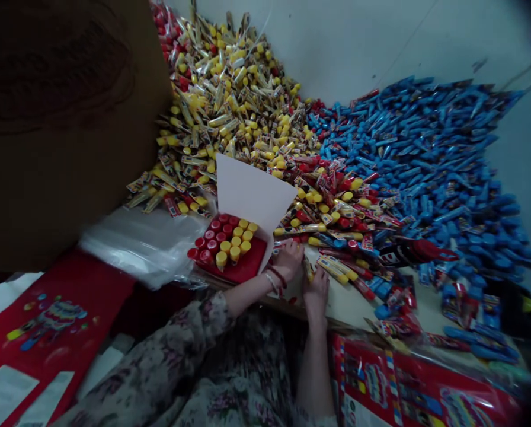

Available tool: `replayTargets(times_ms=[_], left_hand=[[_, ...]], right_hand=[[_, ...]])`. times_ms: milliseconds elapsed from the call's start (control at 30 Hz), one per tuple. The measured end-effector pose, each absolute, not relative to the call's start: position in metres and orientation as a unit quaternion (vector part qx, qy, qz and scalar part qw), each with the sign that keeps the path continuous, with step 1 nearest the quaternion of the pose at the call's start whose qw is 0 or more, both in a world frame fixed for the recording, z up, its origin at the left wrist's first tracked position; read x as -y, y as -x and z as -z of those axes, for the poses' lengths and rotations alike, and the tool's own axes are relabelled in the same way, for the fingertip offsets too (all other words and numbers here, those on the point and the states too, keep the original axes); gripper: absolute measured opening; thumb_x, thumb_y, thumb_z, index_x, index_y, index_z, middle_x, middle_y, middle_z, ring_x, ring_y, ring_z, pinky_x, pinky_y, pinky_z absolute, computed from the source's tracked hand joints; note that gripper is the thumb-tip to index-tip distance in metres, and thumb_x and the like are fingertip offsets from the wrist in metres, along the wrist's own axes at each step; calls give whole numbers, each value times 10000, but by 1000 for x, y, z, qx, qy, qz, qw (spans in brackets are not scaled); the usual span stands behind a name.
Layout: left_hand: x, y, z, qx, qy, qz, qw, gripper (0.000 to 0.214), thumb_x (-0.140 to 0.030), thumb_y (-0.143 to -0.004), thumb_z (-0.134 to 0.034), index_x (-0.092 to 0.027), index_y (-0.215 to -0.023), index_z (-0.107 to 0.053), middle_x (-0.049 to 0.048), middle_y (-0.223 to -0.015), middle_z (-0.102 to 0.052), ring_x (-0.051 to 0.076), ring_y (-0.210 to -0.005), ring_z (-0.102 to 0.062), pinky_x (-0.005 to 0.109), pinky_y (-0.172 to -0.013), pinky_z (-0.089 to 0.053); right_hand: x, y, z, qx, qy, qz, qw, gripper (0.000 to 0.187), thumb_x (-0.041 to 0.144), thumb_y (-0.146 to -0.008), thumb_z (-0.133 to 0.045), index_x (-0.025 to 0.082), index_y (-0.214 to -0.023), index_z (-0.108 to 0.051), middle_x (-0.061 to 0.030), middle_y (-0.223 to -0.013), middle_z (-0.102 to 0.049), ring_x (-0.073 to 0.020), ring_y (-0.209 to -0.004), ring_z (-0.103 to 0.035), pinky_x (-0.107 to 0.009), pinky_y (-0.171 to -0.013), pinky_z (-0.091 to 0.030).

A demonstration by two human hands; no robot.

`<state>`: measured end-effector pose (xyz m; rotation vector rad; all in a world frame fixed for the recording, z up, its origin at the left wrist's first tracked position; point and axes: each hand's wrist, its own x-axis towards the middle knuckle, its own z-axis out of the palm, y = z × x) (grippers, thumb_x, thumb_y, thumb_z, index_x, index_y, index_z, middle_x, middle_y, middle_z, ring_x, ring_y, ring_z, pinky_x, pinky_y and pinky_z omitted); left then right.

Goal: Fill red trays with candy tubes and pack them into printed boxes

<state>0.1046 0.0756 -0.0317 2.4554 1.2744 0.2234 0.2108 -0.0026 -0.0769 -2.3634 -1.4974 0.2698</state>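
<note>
A small red box (243, 268) with a white lid flap (252, 193) raised stands open before me, partly filled with upright tubes with red and yellow caps (230, 237). My left hand (288, 258) rests curled beside the box's right edge, a bracelet on the wrist; whether it holds anything is unclear. My right hand (316, 290) is closed round a yellow-capped tube (309, 270). Loose yellow- and red-capped tubes (332, 213) lie just beyond both hands.
A huge heap of yellow-capped tubes (230, 101) rises at the back, a heap of blue ones (425, 154) at the right. A brown carton wall (61, 118) stands left. Clear plastic bags (145, 243) lie beside the box. Flat red printed boxes (43, 332) lie left and a further red printed sheet (408, 385) at bottom right.
</note>
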Motion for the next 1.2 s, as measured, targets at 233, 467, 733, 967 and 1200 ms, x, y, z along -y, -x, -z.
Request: replayTargets(times_ms=[233, 467, 733, 967, 1200], left_hand=[[-42, -96, 35, -395, -894, -94, 188, 471, -120, -897, -419, -153, -1366, -384, 160, -1159, -553, 265, -1043, -544, 378, -828, -484], [12, 16, 7, -397, -823, -373, 162, 270, -197, -902, -506, -204, -1173, -508, 90, -1062, -605, 190, -974, -583, 331, -828, -516], [23, 92, 21, -564, -728, -372, 117, 243, -252, -923, -489, -197, -1156, -531, 56, -1011, -581, 185, -923, -617, 313, -799, -551], [21, 90, 12, -567, -775, -250, 127, 227, -214, -942, -402, -164, -1062, -588, 82, -957, -553, 172, -808, -581, 300, -711, -534], [7, 77, 5, -539, -812, -155, 159, 320, -50, -860, -393, -157, -1101, -575, 95, -1004, -547, 174, -865, -579, 308, -775, -529]], right_hand=[[26, -215, 63, 485, 832, -114, 244, 417, 386, -871, -371, 129, -1165, -518, -171, -1071, -608, -290, -923, -576, -370, -778, -421], [29, -217, 60, 511, 822, -63, 242, 428, 346, -877, -350, 112, -1161, -567, -174, -1060, -593, -293, -970, -536, -398, -814, -411], [19, -178, 46, 565, 768, -23, 301, 392, 372, -933, -355, 147, -1115, -620, -149, -1114, -586, -277, -1057, -522, -420, -853, -433], [16, -100, 15, 709, 562, -181, 386, 245, 216, -948, -425, 198, -1049, -648, -60, -941, -667, -175, -900, -599, -320, -847, -472], [9, -79, 26, 723, 544, -276, 325, 301, 141, -910, -418, 175, -1125, -626, -89, -1013, -649, -204, -956, -594, -363, -880, -488]])
